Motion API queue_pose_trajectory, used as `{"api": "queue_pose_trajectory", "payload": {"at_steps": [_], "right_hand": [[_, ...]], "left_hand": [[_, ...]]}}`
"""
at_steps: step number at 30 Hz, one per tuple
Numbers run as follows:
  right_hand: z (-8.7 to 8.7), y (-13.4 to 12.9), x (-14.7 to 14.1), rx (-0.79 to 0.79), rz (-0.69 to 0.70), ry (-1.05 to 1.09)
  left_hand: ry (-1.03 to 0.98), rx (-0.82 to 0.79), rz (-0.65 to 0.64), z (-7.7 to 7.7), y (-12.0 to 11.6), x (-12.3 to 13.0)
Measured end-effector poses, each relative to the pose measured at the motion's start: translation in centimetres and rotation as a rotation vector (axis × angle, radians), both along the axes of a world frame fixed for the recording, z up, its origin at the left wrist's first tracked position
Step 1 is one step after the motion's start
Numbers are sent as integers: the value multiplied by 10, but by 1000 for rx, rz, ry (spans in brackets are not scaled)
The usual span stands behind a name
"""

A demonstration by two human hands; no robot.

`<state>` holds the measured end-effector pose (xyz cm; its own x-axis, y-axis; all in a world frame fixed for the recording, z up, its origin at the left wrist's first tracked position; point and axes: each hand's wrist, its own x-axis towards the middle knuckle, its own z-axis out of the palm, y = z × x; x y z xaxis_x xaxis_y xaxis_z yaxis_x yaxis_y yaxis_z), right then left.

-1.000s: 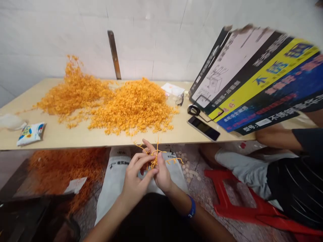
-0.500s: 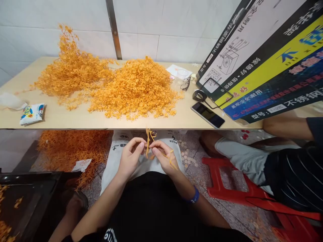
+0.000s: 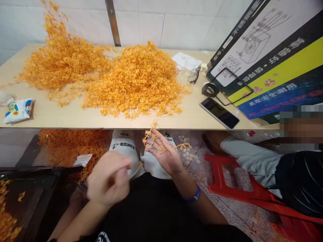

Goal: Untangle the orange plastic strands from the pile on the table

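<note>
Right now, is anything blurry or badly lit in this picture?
In the head view, the left hand is smeared, likely by motion, while the right hand is clearer; also in the head view, coarse blocks hide another person's arm, the white packet casts a small shadow, and the lower left is dim.

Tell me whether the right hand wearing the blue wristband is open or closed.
Open: the bare right hand has extended fingers, with a thin, branching orange stem across them.
</note>
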<state>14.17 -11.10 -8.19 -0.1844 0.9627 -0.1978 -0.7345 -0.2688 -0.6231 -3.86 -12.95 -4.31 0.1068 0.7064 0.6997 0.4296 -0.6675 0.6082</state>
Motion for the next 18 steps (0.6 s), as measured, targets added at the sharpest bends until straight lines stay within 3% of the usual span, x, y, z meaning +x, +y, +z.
{"api": "queue_pose_trajectory", "payload": {"at_steps": [2,3,5,6,8,10,13,18], "right_hand": [[-1,3,-1,-42,-3,52],[-2,4,-1,-58,-19,61],[-6,5,-1,-68,-59,49],[-9,5,0,-60,-79,29],[-16,5,4,-26,-118,-29],[-25,4,9,5,-158,-91],[-35,2,15,1,-217,-173],[-41,0,16,29,-252,-250]], "left_hand": [[70,58,-99,-8,10,6],[74,17,-83,-19,16,9],[109,-170,66,-52,26,10],[197,-292,115,-70,31,9],[482,-502,66,-103,36,5],[742,-616,-20,-124,39,2],[932,-670,-73,-130,47,5],[881,-704,-100,-128,65,14]]}}
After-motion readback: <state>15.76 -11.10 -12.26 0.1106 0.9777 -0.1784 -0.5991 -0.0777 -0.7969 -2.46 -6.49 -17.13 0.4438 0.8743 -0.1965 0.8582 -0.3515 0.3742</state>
